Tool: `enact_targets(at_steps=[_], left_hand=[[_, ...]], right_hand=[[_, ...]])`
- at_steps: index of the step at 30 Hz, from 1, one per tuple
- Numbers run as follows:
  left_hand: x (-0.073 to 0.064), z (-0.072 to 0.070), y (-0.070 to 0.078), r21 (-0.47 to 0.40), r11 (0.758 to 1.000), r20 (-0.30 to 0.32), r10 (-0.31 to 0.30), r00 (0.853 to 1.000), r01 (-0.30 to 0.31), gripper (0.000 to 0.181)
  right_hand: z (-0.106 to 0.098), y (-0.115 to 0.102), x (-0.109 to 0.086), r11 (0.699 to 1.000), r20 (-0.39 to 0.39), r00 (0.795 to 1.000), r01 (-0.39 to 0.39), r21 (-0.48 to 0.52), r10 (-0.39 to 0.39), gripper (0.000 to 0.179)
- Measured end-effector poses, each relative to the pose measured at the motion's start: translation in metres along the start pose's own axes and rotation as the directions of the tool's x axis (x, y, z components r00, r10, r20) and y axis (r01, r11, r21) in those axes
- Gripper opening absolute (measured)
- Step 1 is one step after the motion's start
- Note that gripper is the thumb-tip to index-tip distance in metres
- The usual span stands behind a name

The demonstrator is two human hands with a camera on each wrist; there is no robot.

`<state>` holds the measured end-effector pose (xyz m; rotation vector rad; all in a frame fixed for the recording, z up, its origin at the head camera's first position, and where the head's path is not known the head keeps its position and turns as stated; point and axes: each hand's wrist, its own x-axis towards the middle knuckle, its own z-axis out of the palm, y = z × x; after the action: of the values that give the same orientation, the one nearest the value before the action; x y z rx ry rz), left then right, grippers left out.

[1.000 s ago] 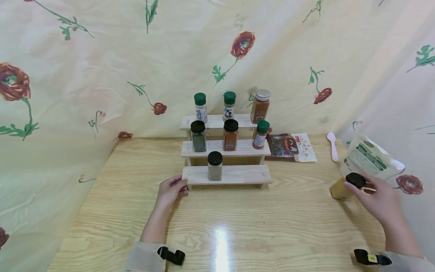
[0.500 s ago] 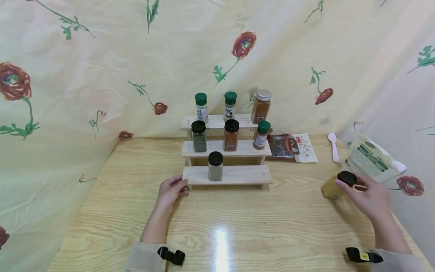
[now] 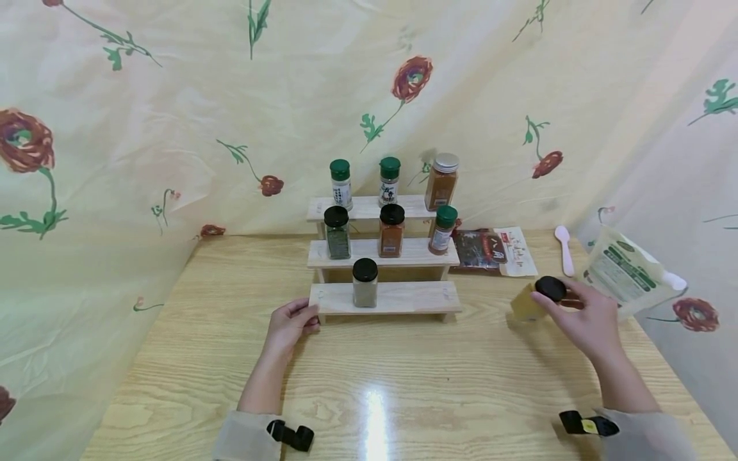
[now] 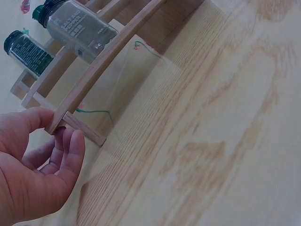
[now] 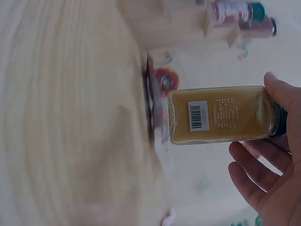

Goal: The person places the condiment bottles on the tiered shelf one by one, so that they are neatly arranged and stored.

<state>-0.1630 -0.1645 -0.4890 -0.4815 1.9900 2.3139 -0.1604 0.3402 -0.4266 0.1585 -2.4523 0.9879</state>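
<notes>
My right hand (image 3: 590, 323) holds a square glass spice jar (image 3: 527, 305) of yellow powder by its black lid, tilted above the right side of the table. In the right wrist view this jar (image 5: 225, 117) shows a barcode label, with the thumb on one side of the lid and fingers on the other. A three-step wooden spice rack (image 3: 415, 296) stands in the middle. My left hand (image 3: 291, 325) grips the left end of its lowest step; in the left wrist view the thumb (image 4: 40, 117) is at the board's corner. One black-lidded jar (image 3: 365, 285) of greyish powder stands on that step.
Two black-lidded jars and a green-capped bottle (image 3: 442, 230) stand on the middle step. The top step carries two green-capped bottles and a silver-lidded jar (image 3: 442, 182). Right of the rack lie a spice packet (image 3: 492, 251), a pink spoon (image 3: 564, 250) and a white pouch (image 3: 625, 269).
My right hand has moved left with the yellow jar, away from the white pouch and closer to the rack. The left hand stays at the rack's end.
</notes>
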Motion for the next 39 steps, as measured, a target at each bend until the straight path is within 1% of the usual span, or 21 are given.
enact_targets(at_steps=[7,11,17,23,26,32,39], left_hand=[[-0.001,0.0,0.001,0.009,1.0,-0.007,-0.002,1.0,0.002,0.034],[0.0,0.0,0.0,0.01,1.0,-0.014,-0.007,1.0,0.007,0.033],[0.0,-0.001,0.0,0.01,1.0,-0.021,-0.01,1.0,0.01,0.034],[-0.001,-0.001,0.0,0.007,1.0,-0.012,-0.009,1.0,0.009,0.035],[-0.002,-0.001,0.001,0.001,1.0,-0.005,-0.007,1.0,0.007,0.033],[-0.002,-0.001,0.001,-0.011,1.0,-0.001,-0.003,1.0,0.003,0.032],[-0.002,-0.001,0.001,-0.004,1.0,0.011,0.008,1.0,-0.008,0.034]], right_hand=[[0.016,-0.025,0.008,0.996,-0.006,0.997,0.078,0.036,-0.078,0.042],[0.026,-0.036,0.013,0.99,-0.014,0.993,0.118,0.073,-0.117,0.038],[0.041,-0.055,0.019,0.986,0.006,0.991,0.135,0.101,-0.136,0.037],[0.058,-0.069,0.024,0.97,-0.001,0.979,0.204,0.13,-0.206,0.036],[0.066,-0.078,0.025,0.964,-0.014,0.974,0.226,0.14,-0.226,0.038],[0.082,-0.094,0.028,0.962,-0.002,0.971,0.237,0.133,-0.239,0.038],[0.101,-0.105,0.03,0.964,0.028,0.971,0.231,0.129,-0.236,0.038]])
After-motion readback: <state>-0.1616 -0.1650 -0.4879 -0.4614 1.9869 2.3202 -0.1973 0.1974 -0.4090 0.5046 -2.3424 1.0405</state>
